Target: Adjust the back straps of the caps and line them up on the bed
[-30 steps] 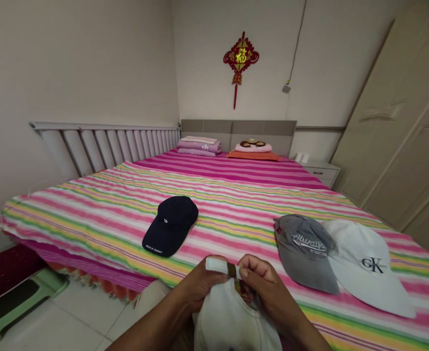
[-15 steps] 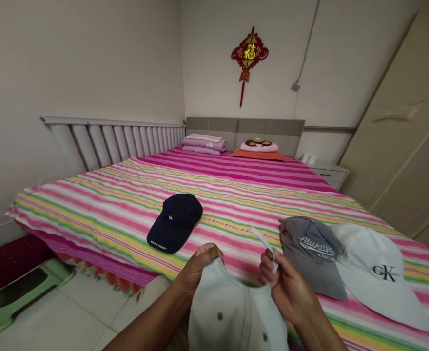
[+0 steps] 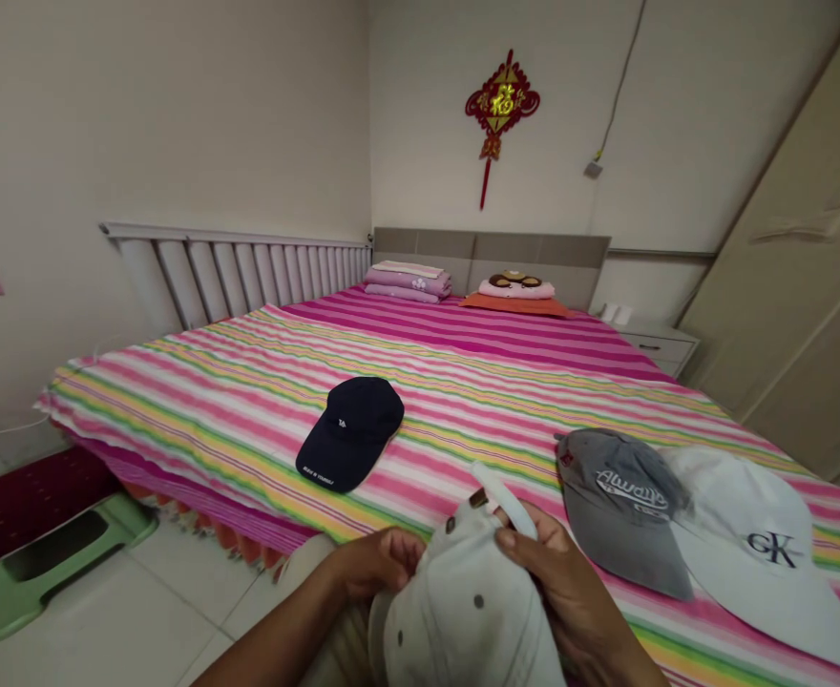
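Observation:
A pale grey-white baseball cap [image 3: 463, 601] is held low in front of me, its back opening and loose strap [image 3: 504, 498] facing up and away. My right hand [image 3: 559, 582] is closed on the cap's right side, thumb on top near the base of the strap. On the left side, my left hand [image 3: 384, 565] has its fingers curled in against the cap's edge; its fingertips are partly hidden. A small brass-coloured buckle [image 3: 477, 498] shows at the rim beside the strap. The cap's lower part runs out of view.
On the striped bedspread [image 3: 234, 382] lie a navy cap [image 3: 355, 429], a grey cap [image 3: 617, 506] and a white cap [image 3: 756, 534], the last two overlapping. Folded bedding [image 3: 406, 284] rests by the headboard [image 3: 535, 248]. A green stool [image 3: 69, 563] stands on the floor at left.
The cap has turned, bringing the buckle and strap together at its top. My left hand has left the buckle end and moved down to the cap's left side.

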`<state>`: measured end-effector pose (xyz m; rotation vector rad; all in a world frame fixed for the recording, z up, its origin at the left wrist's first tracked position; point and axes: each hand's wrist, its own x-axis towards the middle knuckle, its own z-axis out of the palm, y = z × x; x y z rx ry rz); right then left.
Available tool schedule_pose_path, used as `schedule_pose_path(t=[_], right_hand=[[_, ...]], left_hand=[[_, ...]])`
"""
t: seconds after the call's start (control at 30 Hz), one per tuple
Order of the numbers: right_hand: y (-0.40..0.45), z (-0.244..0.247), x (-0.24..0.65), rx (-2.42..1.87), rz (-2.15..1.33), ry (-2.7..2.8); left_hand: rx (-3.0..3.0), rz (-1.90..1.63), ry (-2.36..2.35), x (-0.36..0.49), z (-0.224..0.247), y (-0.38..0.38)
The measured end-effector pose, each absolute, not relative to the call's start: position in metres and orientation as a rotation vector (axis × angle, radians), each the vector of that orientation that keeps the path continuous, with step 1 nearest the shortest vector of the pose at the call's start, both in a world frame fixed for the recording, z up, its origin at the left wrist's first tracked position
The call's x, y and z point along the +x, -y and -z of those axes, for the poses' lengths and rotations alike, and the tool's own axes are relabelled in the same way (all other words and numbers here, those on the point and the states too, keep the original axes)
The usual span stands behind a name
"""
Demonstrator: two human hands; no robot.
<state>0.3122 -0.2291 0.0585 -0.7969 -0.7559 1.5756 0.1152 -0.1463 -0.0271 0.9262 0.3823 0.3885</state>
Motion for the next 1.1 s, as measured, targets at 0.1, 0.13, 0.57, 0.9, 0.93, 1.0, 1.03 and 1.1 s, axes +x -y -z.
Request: schedule_pose_path(t=[0.1, 0.13, 0.57, 0.9, 0.93, 1.0, 1.03, 1.1], right_hand=[[0.222, -0.061, 0.326, -0.842, -1.432, 0.603], [0.219, -0.062, 0.331, -0.877, -1.374, 0.548], [0.201, 0.023, 0.378, -1.062, -1.116, 0.138], [0.222, 0.056, 0.373, -1.041, -1.286, 0.161], [0.222, 0.057, 0.374, -1.051, -1.287, 0.162], [0.22, 0.059, 0.375, -1.072, -1.277, 0.155], [0.22, 0.06, 0.375, -1.082, -1.267, 0.147], [0.218, 0.062, 0.375, -1.092, -1.252, 0.136]], left_hand=[[0.921, -0.285, -0.448, 0.099, 0.062, 0.155], [0.881, -0.347, -0.442, 0.097, 0.07, 0.159], [0.693, -1.153, -0.481, 0.08, -0.041, 0.065], [0.336, -1.448, -0.847, 0.027, -0.044, 0.029], [0.312, -1.433, -0.889, 0.023, -0.031, 0.031], [0.273, -1.422, -0.946, 0.019, -0.01, 0.035], [0.259, -1.426, -0.96, 0.018, -0.002, 0.037], [0.243, -1.441, -0.962, 0.016, 0.005, 0.037]])
